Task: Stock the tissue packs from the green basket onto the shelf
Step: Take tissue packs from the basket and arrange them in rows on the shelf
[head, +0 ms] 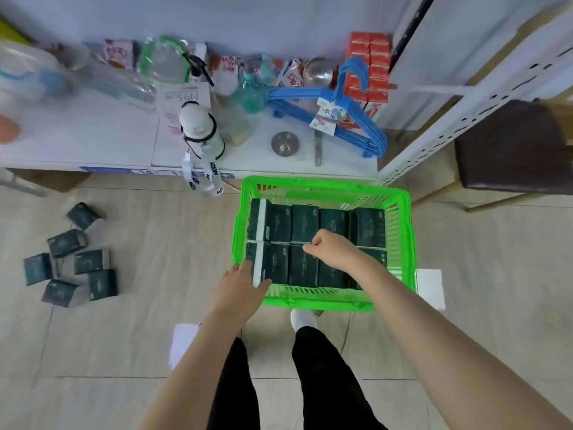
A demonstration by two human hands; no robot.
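The tissue packs (305, 223) fill the green basket (403, 243) in two tight rows. The left hand (245, 283) grips the near end pack; the right hand (331, 246) curls at the middle seam, seemingly pinching one. Likely light, soft and slick, so grasp the broad faces.

Both bare forearms reach forward and down from lower frame edge. Left hand (240, 287) palm down, thumb and fingers spread around end tissue pack (257, 262), gripping it. Right hand (331, 248) further forward, wrist bent, knuckles up, fingers (310, 249) curled downward; whether they hold anything unclear. Legs in black trousers below.
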